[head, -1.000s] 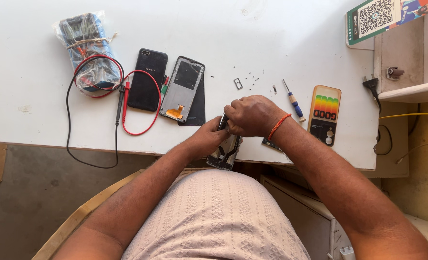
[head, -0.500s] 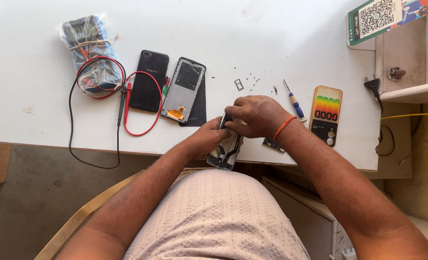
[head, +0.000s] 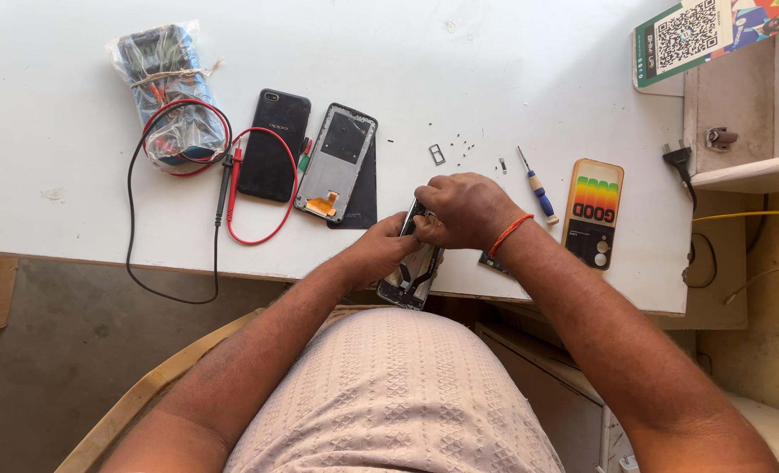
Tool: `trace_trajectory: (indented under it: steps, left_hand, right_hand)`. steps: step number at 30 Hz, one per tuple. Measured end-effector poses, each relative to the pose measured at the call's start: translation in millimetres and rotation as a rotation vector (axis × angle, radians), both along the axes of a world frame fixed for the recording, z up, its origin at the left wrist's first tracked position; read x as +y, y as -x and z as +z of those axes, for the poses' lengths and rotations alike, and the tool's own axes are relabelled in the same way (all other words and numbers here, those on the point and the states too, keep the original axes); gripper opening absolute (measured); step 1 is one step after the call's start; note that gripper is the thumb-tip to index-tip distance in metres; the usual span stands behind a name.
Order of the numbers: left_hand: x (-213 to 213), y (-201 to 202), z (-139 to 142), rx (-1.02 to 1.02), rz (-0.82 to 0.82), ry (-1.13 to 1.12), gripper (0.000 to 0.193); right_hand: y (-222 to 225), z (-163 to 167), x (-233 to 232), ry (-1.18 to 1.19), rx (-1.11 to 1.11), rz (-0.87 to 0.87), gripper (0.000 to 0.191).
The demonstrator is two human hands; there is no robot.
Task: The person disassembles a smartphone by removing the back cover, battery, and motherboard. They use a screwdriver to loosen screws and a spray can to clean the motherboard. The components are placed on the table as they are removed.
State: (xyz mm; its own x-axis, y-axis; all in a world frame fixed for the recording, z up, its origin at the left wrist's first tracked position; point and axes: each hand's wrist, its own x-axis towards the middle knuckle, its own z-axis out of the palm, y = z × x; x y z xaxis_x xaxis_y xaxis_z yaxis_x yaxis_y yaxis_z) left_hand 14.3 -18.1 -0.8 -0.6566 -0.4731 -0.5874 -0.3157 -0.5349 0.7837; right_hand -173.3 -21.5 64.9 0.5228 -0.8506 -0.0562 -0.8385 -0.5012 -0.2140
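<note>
White and scuffed, the table (head: 512,70) fills the head view, its front edge just above the person's lap. Both hands meet at that edge over an opened phone (head: 413,273), which tilts partly off the table. The left hand (head: 379,250) grips the phone's side, fingers curled around it. The right hand (head: 464,210) presses down on its top end, fingers bunched together. Just right lie a small screwdriver (head: 535,184) and a colourful phone case (head: 592,212). Further left sit a phone frame (head: 337,162), a black phone (head: 274,144) and a bagged multimeter (head: 169,92) with red and black leads.
</note>
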Motion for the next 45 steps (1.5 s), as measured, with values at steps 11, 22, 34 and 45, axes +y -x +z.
trace_trajectory:
  steps: [11, 22, 34, 45]
  left_hand:
    - [-1.9, -0.2, -2.2, 0.01, 0.021, -0.041, 0.037]
    - [-5.2, -3.9, -2.0, 0.246, 0.165, -0.236, 0.03]
    - [-2.7, -6.7, -1.8, 0.252, 0.194, -0.279, 0.035]
    - [-3.9, -6.4, -5.1, 0.276, 0.165, -0.261, 0.035]
  right_hand:
    - [-4.7, -3.8, 9.9, 0.134, -0.021, 0.023, 0.019]
    - [17.4, 27.8, 2.5, -0.148, -0.284, -0.035, 0.016]
    - [66.0, -1.7, 30.8, -0.281, -0.633, -0.687, 0.02]
    - [38.5, -27.5, 70.8, -0.205, -0.558, -0.861, 0.028]
